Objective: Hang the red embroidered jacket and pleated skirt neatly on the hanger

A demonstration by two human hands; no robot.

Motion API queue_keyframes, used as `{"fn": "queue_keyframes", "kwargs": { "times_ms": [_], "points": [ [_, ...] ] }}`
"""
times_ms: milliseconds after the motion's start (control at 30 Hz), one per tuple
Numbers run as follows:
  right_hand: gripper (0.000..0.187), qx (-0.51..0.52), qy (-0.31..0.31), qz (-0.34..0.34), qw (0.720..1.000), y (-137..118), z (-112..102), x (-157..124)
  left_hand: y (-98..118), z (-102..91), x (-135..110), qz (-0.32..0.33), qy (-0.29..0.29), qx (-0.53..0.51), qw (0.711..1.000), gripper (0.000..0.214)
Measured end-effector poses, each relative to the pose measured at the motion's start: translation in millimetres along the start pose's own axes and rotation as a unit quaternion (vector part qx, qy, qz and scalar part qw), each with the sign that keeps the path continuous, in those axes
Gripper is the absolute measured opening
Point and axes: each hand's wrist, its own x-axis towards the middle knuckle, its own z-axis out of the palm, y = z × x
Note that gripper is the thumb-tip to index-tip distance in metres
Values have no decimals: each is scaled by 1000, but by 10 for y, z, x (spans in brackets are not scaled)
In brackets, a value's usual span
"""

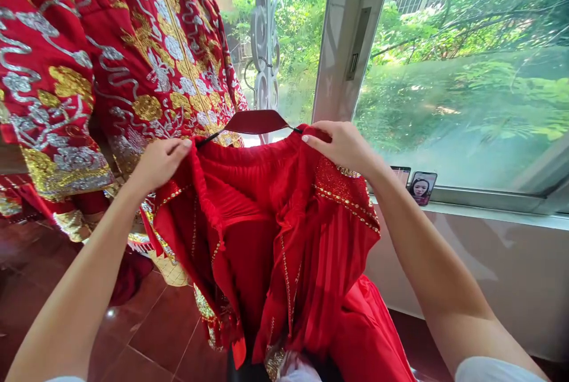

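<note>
A red skirt or jacket-like garment (267, 192) with gold beaded trim hangs on a dark red hanger (256, 122) in front of me. My left hand (164, 162) pinches its gathered top edge at the left end of the hanger. On the other side, my right hand (340, 142) grips the same edge, thumb on the front, near the hanger's right end. Between the hands the top edge is spread wide, showing the plain red inside. The lower folds hang loosely, and their far side is hidden.
Heavily embroidered red jackets (178, 50) with gold and silver patterns hang at the left. A window (453, 109) fills the right side. Two phones lean on the sill, the nearer phone (421, 188) with its screen lit. Dark red tiles (151, 334) cover the floor.
</note>
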Motion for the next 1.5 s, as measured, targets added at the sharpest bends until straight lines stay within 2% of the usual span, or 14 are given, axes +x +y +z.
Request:
{"fn": "queue_keyframes", "kwargs": {
  "times_ms": [100,233,500,567,667,733,800,900,1000,1100,1200,1333,1400,1500],
  "points": [
    [36,-45,-11,1,999,11,45,41,152,51,-69,29,-29,78,996,46],
    [49,46,-85,-8,995,72,55,190,228,126,-34,8,-31,72,997,44],
    [56,199,-217,50,954,191,6,379,175,92,140,-100,-180,-154,966,39],
    [49,148,-139,42,978,171,25,324,161,96,139,-102,-183,-160,965,41],
    [29,-6,142,35,989,-34,129,-17,150,106,82,-50,-146,-83,985,45],
    [20,-81,305,6,949,-269,304,-414,160,104,24,-17,-120,-16,992,46],
    [12,-72,337,-76,936,-508,592,-860,201,101,-28,-3,-103,39,994,48],
    [16,-16,204,-132,970,-720,1167,-1386,361,126,-58,49,-38,120,991,48],
    [31,-48,121,-52,990,-728,1672,-1598,634,235,-7,158,57,179,969,49],
    [35,-68,101,-6,993,-686,1862,-1599,934,435,92,257,75,194,944,41],
    [32,-51,195,-6,980,-699,1668,-1494,1165,668,188,322,62,206,922,32],
    [41,-119,330,50,935,-700,1056,-1158,1327,887,355,339,88,223,910,34],
    [65,-157,310,109,931,-647,788,-920,1380,936,469,333,75,223,913,38],
    [84,-191,200,163,947,-507,566,-605,1464,968,606,308,23,229,923,42]
  ]
}}
